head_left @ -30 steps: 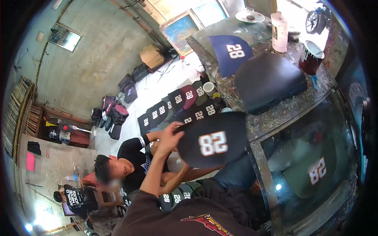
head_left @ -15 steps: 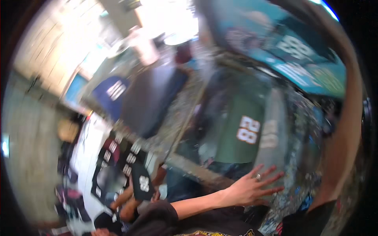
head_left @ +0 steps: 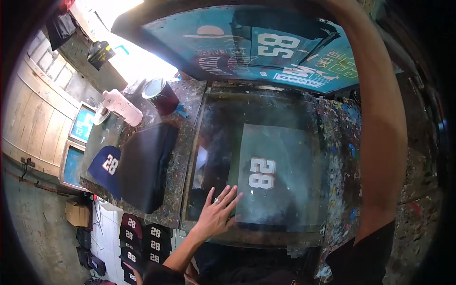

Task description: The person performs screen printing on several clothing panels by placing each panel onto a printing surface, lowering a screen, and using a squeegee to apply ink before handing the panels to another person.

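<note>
My left hand (head_left: 218, 209) rests with fingers spread at the left edge of a pale translucent sheet (head_left: 280, 199) with a white printed number, lying on the glass platen (head_left: 211, 118); a green piece shows beside its fingers. My right forearm (head_left: 380, 142) rises to the top edge beside a raised teal printing screen (head_left: 223, 42) with white stencilled designs; my right hand is out of sight. Left of the glass lie a navy printed panel (head_left: 99, 168) and a larger dark curved piece (head_left: 142, 171).
A pink bottle (head_left: 123, 107) and a dark paint can (head_left: 166, 102) stand on the paint-spattered bench (head_left: 185, 161). Printed panels (head_left: 130, 235) and a cardboard box (head_left: 77, 213) lie on the floor. Part of another person's arm (head_left: 135, 273) shows at lower left.
My view has turned toward the bench and screen. My left hand released a black printed panel, later seen with another person, and moved onto the glass. My right arm has come into view, raised.
</note>
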A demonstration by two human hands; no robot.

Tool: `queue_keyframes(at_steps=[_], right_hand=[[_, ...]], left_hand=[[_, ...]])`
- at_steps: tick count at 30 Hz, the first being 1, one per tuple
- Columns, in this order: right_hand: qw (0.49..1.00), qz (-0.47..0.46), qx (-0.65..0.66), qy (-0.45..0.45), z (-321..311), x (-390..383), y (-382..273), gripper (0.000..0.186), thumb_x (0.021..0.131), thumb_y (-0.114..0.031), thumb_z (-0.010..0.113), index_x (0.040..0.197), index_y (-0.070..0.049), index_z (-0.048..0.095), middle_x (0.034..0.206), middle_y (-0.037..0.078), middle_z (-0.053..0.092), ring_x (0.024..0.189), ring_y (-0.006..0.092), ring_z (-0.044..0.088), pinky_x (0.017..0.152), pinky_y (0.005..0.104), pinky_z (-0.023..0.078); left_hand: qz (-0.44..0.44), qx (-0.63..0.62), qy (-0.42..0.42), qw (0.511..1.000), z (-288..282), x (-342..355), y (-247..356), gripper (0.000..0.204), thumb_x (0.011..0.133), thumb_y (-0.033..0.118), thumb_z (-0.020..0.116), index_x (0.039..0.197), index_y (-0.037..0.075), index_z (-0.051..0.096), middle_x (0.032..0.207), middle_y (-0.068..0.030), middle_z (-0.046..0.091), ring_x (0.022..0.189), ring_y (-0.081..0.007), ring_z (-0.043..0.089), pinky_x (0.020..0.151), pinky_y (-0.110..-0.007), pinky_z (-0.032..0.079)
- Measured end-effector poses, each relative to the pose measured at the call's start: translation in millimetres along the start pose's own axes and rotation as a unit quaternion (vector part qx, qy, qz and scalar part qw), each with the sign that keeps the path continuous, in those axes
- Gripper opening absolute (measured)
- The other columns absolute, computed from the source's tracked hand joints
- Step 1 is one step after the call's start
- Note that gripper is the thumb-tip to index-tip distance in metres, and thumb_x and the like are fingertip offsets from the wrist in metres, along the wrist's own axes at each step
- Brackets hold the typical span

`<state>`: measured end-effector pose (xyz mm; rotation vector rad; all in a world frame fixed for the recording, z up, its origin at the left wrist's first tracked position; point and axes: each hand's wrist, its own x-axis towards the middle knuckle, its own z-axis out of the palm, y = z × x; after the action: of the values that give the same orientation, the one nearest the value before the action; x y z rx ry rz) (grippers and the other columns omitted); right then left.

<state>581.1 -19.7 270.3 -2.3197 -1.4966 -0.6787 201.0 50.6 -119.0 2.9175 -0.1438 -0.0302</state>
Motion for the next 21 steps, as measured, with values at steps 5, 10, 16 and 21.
queue_keyframes(at_steps=[5,10,16,21], right_hand=[[1.0,0.024,-0.013,0.002,-12.6,-6.3,-19.0,0.062,0.104,-0.054,0.05,0.112,0.002,0.075,0.107,0.023,0.075,0.099,0.0356,0.069,0.094,0.0419,0.049],[1.0,0.021,-0.01,0.017,-7.7,4.5,-0.7,0.063,0.103,-0.056,0.051,0.11,0.001,0.076,0.107,0.023,0.075,0.098,0.0343,0.068,0.094,0.0414,0.049],[0.998,0.056,0.032,0.017,-8.1,-11.2,-15.9,0.062,0.103,-0.056,0.052,0.112,0.001,0.075,0.11,0.022,0.074,0.1,0.032,0.067,0.095,0.0407,0.048],[0.999,0.046,0.015,-0.013,-14.2,-7.8,-15.8,0.061,0.103,-0.055,0.052,0.117,0.0,0.074,0.115,0.021,0.073,0.105,0.0313,0.067,0.097,0.0401,0.047]], left_hand=[[-0.019,-0.024,0.007,1.0,1.7,-4.4,-7.4,0.073,0.097,0.046,0.063,0.16,0.019,0.041,0.169,-0.0085,0.033,0.158,-0.0292,0.026,0.128,-0.053,0.015],[-0.019,-0.009,-0.001,1.0,3.3,2.6,-2.6,0.073,0.097,0.048,0.062,0.161,0.02,0.04,0.169,-0.0077,0.033,0.158,-0.0289,0.025,0.128,-0.053,0.014],[-0.018,-0.006,-0.008,1.0,3.3,0.9,-5.9,0.073,0.098,0.05,0.061,0.161,0.021,0.04,0.169,-0.006,0.034,0.158,-0.0277,0.025,0.128,-0.055,0.013],[-0.011,-0.025,0.007,1.0,7.0,0.9,-5.6,0.071,0.097,0.052,0.062,0.159,0.021,0.043,0.167,-0.0049,0.037,0.158,-0.0264,0.027,0.128,-0.054,0.014]])
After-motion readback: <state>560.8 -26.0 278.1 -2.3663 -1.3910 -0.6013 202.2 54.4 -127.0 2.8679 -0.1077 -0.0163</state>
